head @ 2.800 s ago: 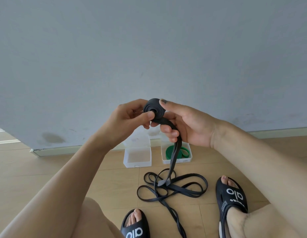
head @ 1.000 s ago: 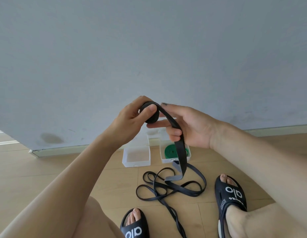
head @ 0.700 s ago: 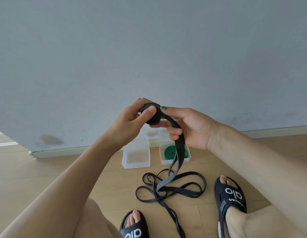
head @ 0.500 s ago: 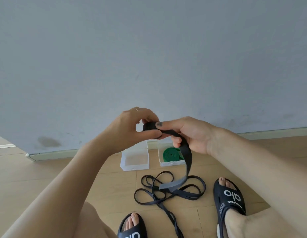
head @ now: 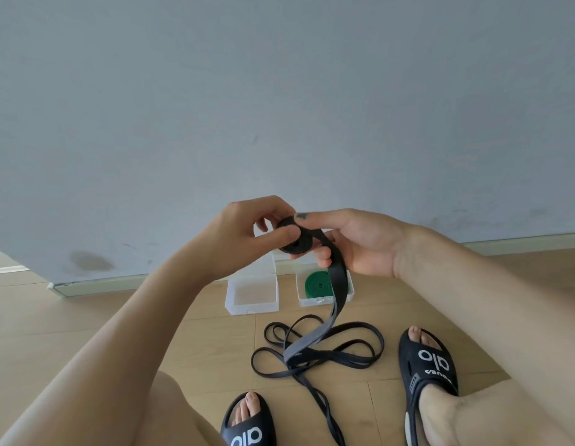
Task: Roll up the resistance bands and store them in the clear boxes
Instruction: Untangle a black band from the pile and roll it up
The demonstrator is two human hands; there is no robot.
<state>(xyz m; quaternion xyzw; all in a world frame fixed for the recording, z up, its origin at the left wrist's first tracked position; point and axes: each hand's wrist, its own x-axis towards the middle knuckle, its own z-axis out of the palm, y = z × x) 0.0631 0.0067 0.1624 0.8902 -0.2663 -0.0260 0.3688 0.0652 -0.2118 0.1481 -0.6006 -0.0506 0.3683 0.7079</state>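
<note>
both hands pinch the black band's coil point(head: 296, 241), left hand point(head: 247, 235) and right hand point(head: 353, 241); its tail hangs above the green band point(head: 316, 284) in the right clear box point(head: 350, 296)

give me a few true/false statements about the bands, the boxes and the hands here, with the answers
1. Both hands hold the black band's rolled part. True: the left hand and right hand pinch the black roll between them.
2. The green band lies loose on the floor. False: the green band sits coiled inside the right clear box.
3. The left clear box holds a black band. False: the left clear box shows no band in it.
4. The black band is fully rolled. False: a tail hangs from the roll down to the floor.
5. Thin black loops lie on the floor in front of the boxes. True: the black loops lie tangled between the boxes and the sandals.
</note>
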